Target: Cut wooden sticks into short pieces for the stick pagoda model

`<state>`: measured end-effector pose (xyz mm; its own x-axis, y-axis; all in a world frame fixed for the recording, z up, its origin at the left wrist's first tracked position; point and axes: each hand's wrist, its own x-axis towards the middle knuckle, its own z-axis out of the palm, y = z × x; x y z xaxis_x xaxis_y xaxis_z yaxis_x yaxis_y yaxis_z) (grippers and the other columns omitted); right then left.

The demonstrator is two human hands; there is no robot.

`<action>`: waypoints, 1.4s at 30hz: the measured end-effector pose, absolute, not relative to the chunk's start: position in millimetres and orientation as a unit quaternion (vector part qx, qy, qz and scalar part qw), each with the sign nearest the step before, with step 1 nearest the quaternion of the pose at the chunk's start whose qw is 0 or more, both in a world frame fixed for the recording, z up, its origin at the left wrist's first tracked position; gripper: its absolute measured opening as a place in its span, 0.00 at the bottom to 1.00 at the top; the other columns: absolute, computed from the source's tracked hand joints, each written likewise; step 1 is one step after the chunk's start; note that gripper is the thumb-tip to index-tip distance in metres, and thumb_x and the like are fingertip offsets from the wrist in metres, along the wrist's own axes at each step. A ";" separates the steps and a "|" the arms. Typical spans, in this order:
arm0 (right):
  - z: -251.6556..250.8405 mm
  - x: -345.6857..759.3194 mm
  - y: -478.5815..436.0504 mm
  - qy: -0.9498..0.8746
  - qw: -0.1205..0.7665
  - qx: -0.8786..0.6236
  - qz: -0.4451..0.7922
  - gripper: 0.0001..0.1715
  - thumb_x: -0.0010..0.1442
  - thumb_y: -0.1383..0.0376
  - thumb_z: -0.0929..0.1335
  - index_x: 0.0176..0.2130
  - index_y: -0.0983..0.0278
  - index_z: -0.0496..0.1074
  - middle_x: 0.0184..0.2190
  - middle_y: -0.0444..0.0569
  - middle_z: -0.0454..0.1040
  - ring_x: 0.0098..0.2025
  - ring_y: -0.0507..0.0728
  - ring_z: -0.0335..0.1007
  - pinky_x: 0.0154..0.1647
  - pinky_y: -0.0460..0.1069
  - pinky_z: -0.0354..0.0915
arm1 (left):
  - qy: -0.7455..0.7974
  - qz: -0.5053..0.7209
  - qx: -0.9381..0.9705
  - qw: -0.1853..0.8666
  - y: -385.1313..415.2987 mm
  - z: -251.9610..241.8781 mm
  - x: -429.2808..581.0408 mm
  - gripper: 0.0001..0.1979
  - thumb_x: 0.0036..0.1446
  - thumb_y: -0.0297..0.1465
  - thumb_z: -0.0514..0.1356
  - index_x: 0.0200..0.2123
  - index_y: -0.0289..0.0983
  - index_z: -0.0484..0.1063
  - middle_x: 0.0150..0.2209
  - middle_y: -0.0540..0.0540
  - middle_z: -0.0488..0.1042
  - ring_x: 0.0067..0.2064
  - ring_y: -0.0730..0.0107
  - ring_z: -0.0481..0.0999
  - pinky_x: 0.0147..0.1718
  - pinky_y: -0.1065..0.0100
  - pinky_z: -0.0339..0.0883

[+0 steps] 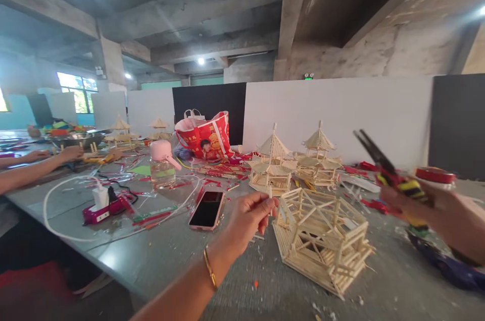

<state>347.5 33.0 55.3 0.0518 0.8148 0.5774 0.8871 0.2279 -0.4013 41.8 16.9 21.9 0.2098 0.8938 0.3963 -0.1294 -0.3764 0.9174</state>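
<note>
My left hand [250, 220] pinches a short wooden stick [270, 194] between thumb and fingers, close beside a six-sided pavilion frame [322, 240] built of thin sticks. The frame stands upright on the grey table, with crossed sticks in its side and no roof. At the right, my right hand [432, 210] is wrapped round long-nose pliers [394, 172] with yellow and black handles. The pliers point up and to the left, apart from the frame, and are blurred by motion. Behind the frame stand two roofed stick pavilions [273, 159], [318, 157].
A phone [207, 210], a pink-lidded bottle [162, 164] and a purple power strip [104, 210] with a white cable lie to the left. A red bag [204, 134] stands behind among red wrappers. At far left, another person's hands [70, 153] work over sticks.
</note>
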 end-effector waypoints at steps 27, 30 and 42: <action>4.6 256.6 -19.7 -0.773 0.353 -0.427 -0.308 0.29 0.58 0.46 0.57 0.45 0.67 0.64 0.39 0.59 0.72 0.37 0.61 0.71 0.32 0.52 0.71 | 0.314 0.577 0.749 0.082 0.8 20.5 40.5 0.05 0.52 0.29 0.57 0.28 0.34 0.72 0.24 0.48 0.68 0.24 0.78 0.65 0.21 0.75 0.59; 7.8 255.5 -20.9 -0.765 0.354 -0.405 -0.354 0.30 0.60 0.48 0.55 0.45 0.70 0.62 0.36 0.61 0.72 0.35 0.61 0.72 0.29 0.53 0.72 | 0.320 0.575 0.750 0.065 2.1 21.0 41.4 0.05 0.52 0.29 0.57 0.29 0.34 0.72 0.24 0.48 0.69 0.23 0.78 0.65 0.21 0.75 0.59; 16.4 251.2 -24.2 -0.787 0.383 -0.398 -0.275 0.23 0.59 0.49 0.57 0.40 0.64 0.64 0.34 0.57 0.73 0.32 0.59 0.72 0.26 0.49 0.70 | 0.310 0.565 0.765 -0.020 1.9 15.4 38.4 0.05 0.53 0.25 0.56 0.33 0.35 0.71 0.28 0.47 0.70 0.26 0.78 0.67 0.23 0.76 0.61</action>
